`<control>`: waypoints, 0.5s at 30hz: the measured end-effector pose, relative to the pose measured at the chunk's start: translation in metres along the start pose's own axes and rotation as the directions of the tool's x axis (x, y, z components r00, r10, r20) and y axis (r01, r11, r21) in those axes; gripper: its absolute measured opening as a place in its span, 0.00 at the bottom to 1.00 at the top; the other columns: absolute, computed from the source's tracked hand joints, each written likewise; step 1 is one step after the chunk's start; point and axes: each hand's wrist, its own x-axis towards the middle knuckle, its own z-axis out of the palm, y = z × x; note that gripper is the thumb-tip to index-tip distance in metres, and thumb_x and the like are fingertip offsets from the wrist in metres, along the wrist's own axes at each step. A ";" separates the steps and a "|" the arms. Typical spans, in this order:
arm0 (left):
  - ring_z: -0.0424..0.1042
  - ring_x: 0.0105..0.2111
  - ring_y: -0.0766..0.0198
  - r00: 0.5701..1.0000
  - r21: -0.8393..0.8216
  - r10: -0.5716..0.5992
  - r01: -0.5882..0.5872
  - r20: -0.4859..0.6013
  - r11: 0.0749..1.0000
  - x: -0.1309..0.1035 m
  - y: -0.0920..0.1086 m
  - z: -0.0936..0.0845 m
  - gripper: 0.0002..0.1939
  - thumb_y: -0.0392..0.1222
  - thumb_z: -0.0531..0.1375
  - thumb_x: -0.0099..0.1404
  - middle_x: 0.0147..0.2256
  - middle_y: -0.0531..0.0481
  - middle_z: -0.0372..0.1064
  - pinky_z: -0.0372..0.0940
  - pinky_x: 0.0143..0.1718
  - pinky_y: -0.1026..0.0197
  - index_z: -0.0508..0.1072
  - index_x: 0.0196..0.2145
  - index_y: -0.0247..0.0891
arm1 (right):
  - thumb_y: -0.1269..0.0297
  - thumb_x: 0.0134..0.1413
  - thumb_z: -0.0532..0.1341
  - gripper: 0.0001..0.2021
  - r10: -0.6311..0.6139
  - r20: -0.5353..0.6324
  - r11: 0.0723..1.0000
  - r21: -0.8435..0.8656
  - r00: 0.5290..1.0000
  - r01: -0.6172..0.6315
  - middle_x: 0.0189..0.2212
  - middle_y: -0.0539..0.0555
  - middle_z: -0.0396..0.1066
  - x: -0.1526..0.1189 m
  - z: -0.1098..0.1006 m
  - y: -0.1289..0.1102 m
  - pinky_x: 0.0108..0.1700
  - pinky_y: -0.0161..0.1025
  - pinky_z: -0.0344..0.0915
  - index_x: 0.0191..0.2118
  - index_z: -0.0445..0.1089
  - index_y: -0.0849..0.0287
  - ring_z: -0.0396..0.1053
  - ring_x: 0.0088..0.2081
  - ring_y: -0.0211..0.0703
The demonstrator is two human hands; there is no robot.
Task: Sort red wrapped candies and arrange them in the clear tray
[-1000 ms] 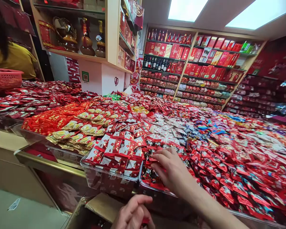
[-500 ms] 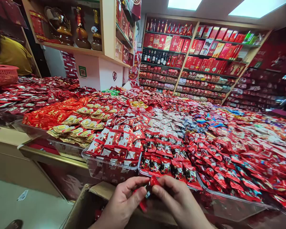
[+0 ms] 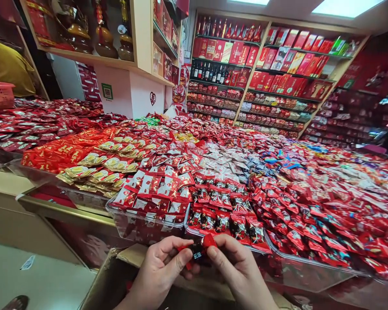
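Between my two hands is a small wrapped candy in a red and black packet with white lettering. My left hand pinches its left end between thumb and fingers. At the other end, my right hand is closed on the red tip of the wrapper. Both hands are above an open cardboard box, whose inside is mostly dark and partly hidden by my arms. Just beyond them stands a clear bin of red and black packets that look alike. To its left is a clear bin of red and white packets.
Gold packets and red-orange packets lie to the left. A large heap of red packets spreads right. A cabinet corner juts out above. Shelves of bottles and boxes line the back. A person in yellow is at far left.
The candy packet has turned so its dark face with white lettering shows between my hands. My left fingers have shifted on the wrapper. The view has moved slightly.
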 end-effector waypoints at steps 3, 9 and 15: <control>0.73 0.19 0.66 1.000 -0.015 0.011 -0.011 -0.019 1.000 -0.001 -0.001 0.002 0.14 0.47 0.69 0.49 0.19 0.53 0.75 0.68 0.20 0.68 0.77 0.30 0.34 | 0.53 0.50 0.63 0.13 -0.014 -0.098 0.997 0.070 0.995 0.021 0.20 0.47 0.63 -0.001 0.003 0.006 0.21 0.29 0.53 0.29 0.71 0.59 0.58 0.21 0.32; 0.74 0.21 0.63 0.999 -0.032 -0.029 0.029 0.024 0.999 -0.003 -0.004 0.007 0.22 0.49 0.66 0.54 0.21 0.50 0.77 0.68 0.21 0.66 0.69 0.43 0.36 | 0.51 0.44 0.66 0.17 0.067 -0.203 0.984 0.176 0.977 -0.031 0.18 0.45 0.65 0.003 0.003 0.005 0.18 0.27 0.55 0.32 0.69 0.60 0.61 0.18 0.30; 0.72 0.19 0.64 0.998 -0.013 0.045 -0.046 -0.040 0.999 0.000 -0.006 0.005 0.23 0.49 0.64 0.56 0.20 0.54 0.74 0.66 0.20 0.66 0.63 0.45 0.38 | 0.52 0.48 0.64 0.17 0.048 -0.142 0.985 0.168 0.989 -0.024 0.20 0.45 0.66 0.003 0.002 0.010 0.19 0.27 0.57 0.41 0.67 0.57 0.65 0.19 0.31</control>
